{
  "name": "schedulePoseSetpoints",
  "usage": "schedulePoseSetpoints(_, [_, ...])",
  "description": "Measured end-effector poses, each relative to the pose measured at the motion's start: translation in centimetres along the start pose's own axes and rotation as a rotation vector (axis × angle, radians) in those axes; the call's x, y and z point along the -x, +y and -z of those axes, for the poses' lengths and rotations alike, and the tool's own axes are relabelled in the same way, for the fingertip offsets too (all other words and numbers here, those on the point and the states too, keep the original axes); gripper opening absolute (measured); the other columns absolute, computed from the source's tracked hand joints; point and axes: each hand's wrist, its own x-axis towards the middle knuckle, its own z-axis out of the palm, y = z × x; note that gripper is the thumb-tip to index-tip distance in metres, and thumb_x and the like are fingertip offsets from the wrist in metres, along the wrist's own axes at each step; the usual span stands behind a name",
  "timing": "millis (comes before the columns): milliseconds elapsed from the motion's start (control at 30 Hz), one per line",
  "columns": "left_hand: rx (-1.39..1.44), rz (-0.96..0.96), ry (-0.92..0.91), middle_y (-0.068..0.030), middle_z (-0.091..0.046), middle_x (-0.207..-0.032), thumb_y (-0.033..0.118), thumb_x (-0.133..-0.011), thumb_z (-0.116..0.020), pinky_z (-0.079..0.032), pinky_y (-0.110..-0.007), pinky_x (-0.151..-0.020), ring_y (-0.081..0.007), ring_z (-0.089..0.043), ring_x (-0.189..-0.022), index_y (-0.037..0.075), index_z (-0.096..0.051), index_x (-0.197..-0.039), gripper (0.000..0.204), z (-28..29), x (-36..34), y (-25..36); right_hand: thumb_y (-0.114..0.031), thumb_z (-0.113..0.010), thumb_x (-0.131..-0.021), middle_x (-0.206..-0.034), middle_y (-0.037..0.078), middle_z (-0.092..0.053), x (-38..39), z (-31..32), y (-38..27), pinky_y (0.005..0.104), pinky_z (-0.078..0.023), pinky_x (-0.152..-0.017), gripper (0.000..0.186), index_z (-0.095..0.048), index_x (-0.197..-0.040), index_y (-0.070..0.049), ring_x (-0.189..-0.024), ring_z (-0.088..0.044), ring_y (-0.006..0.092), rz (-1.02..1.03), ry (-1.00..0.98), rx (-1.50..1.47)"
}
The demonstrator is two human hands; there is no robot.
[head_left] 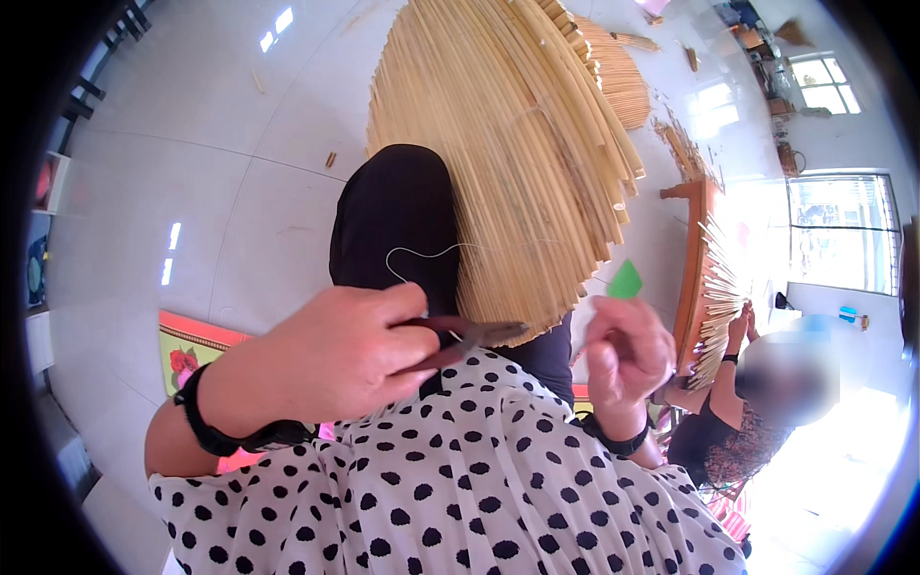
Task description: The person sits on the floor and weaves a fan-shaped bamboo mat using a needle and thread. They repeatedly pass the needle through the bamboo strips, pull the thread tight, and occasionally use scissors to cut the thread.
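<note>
Dark-red-handled metal pliers (486, 333) are being gripped by the left hand (335, 345) near a tan, bamboo-like slatted bundle (513, 163) whose top is being cropped; whether anything is being held by the curled right hand (629, 355) cannot be told.

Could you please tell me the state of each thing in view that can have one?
Left hand: closed around the pliers
Pliers: handles spread apart
Right hand: fingers curled, any grip unclear
Thin strand: curved, slack
Wooden slats: side by side, fanned
Co-worker's sticks: splayed
</note>
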Motion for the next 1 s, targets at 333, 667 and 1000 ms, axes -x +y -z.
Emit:
schedulePoseSetpoints(333, [0.020,-0.048,0.037,-0.0099,-0.057,-0.091,0.015,-0.076,-0.074,-0.051,-0.034,-0.056,-0.0239,-0.059,-0.067,0.003,-0.064,-0.079,0.016,-3.6,0.0,0.8,-0.011,-0.077,-0.084,-0.084,0.007,-0.067,0.8,0.0,-0.4,0.0261,-0.048,-0.067,0.012,-0.075,-0.090,-0.001,-0.074,-0.060,0.0143,-0.169,-0.192,-0.436])
schedulePoseSetpoints(667, [-0.079,0.925,0.313,-0.0199,-0.057,-0.086,0.020,-0.089,-0.063,-0.047,-0.045,-0.069,-0.0383,-0.058,-0.080,-0.003,-0.061,-0.086,0.023,-11.5,18.0,-17.3,-0.010,-0.078,-0.082,-0.084,0.007,-0.067,1.8,0.9,0.7,0.0256,-0.048,-0.066,0.011,-0.076,-0.089,-0.001,-0.074,-0.062,0.0151,-0.176,-0.183,-0.386])
schedulePoseSetpoints(1000, [-0.287,1.349,-0.060,-0.0261,-0.067,-0.091,0.028,-0.081,-0.069,-0.054,-0.049,-0.078,-0.0424,-0.067,-0.088,-0.001,-0.068,-0.093,0.031,-26.6,34.1,-23.5,-0.008,-0.082,-0.076,-0.080,0.006,-0.066,1.5,1.6,0.9,0.0265,-0.048,-0.063,0.016,-0.077,-0.090,-0.003,-0.070,-0.062,0.0157,-0.105,-0.244,-0.339])
